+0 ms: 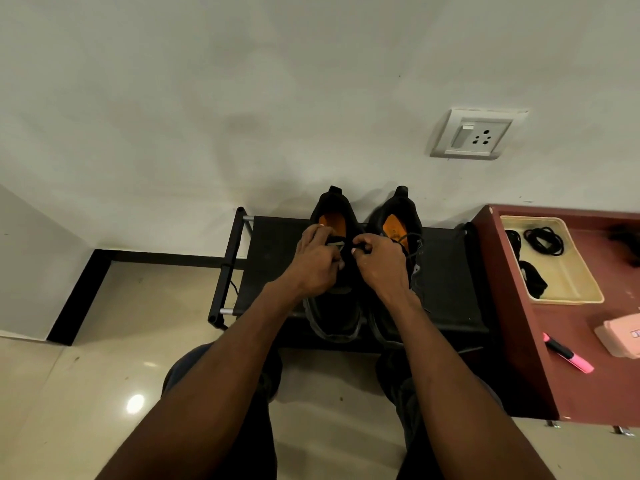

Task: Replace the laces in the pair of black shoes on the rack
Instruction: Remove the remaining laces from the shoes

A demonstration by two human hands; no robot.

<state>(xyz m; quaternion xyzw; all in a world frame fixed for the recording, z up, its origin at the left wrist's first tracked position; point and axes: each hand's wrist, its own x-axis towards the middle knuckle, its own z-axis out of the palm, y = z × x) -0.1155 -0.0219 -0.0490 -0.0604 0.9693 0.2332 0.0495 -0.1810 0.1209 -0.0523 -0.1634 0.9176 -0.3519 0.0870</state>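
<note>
A white switch-and-socket plate (476, 135) sat on the pale wall (242, 81) above and to the right. Below, a black skirting (152, 256) ran along the wall's foot over glossy cream floor tiles (104, 375). At the right stood a maroon counter (568, 386). On it, near its front, lay a pink highlighter (568, 353) with a dark cap end, and just beside that, at the frame's edge, a pale pink box (621, 336), partly cut off.

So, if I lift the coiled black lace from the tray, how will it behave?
The coiled lace probably is light and floppy: it lies in loose, thin loops in the tray. Lifted by one strand, the coil will likely sag and unwind, since no tie is visible.
</note>
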